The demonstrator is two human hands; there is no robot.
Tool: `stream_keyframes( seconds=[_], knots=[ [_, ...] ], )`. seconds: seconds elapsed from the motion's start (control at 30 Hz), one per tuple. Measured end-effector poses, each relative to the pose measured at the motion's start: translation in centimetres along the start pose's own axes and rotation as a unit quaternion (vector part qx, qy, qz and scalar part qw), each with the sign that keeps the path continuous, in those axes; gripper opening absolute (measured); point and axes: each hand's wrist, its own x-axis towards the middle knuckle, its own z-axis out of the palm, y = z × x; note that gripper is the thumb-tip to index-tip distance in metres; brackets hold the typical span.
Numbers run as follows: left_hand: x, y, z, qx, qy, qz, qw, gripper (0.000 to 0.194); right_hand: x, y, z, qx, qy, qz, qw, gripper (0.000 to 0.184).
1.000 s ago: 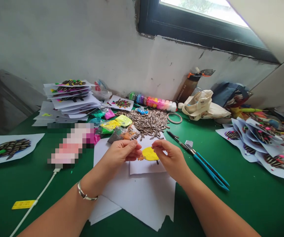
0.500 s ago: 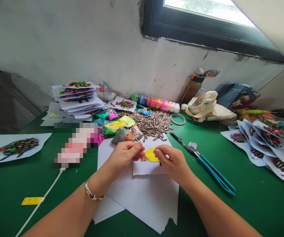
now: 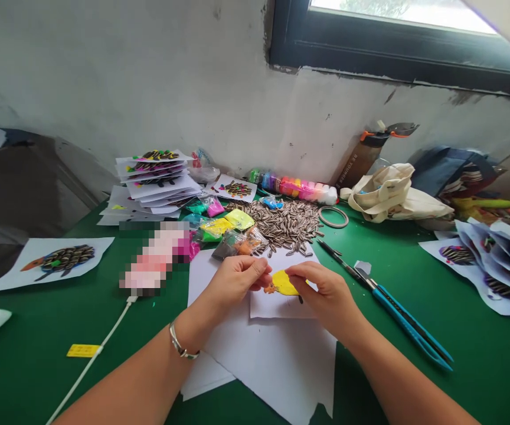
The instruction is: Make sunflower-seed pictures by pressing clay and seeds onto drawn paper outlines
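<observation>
On a small white paper [image 3: 277,308] lies a flat yellow clay shape [image 3: 284,282]. Knobbly orange clay [image 3: 270,288] touches its left end, and a dark bit shows below. My left hand [image 3: 242,278] hovers just left of the orange part, thumb and fingers pinched together; what is between them, if anything, is too small to make out. Over the right side of the yellow shape, my right hand [image 3: 321,288] is pinched too, its fingertips partly covering the yellow. Whether it grips anything cannot be seen. Larger white sheets [image 3: 277,360] lie underneath.
Behind my hands are a pile of sunflower seeds [image 3: 288,223] and bags of coloured clay [image 3: 226,224]. To the right lie a pen [image 3: 334,254], blue tweezers [image 3: 414,327] and a tape ring [image 3: 333,217]. Seed pictures are stacked at left [image 3: 157,183] and right [image 3: 494,265].
The whole scene has shifted right in the picture as my head turns left. Both hands keep pinched near the yellow shape, with small finger movements by the right.
</observation>
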Motion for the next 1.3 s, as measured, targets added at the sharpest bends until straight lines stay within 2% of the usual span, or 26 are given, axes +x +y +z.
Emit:
stream_keyframes(
  seconds=[0.27, 0.5, 0.67, 0.93, 1.1, 1.3],
  knots=[
    [0.0, 0.2, 0.0, 0.0, 0.008, -0.003, 1.0, 0.044, -0.2, 0.1, 0.1, -0.055, 0.001, 0.018, 0.998, 0.013],
    [-0.1, 0.3, 0.1, 0.016, 0.009, 0.014, 1.0, 0.043, -0.1, -0.4, -0.3, -0.078, 0.017, 0.004, 0.997, 0.014],
    [0.1, 0.5, -0.3, 0.044, 0.03, 0.021, 0.998, 0.036, -0.2, -0.5, -0.4, -0.05, -0.005, -0.006, 0.999, 0.013],
    [0.4, 0.3, -0.7, 0.094, 0.027, 0.041, 0.994, 0.034, -0.2, -0.6, -0.2, -0.06, -0.05, -0.046, 0.996, 0.028],
    [0.2, 0.5, -0.7, 0.185, 0.034, 0.102, 0.977, 0.035, -0.2, -0.6, -0.4, -0.126, -0.071, -0.029, 0.989, 0.02],
    [-0.2, 0.4, -0.7, 0.276, 0.039, 0.146, 0.949, 0.036, -0.6, -0.9, -0.8, -0.161, -0.07, -0.028, 0.984, 0.024]
  ],
)
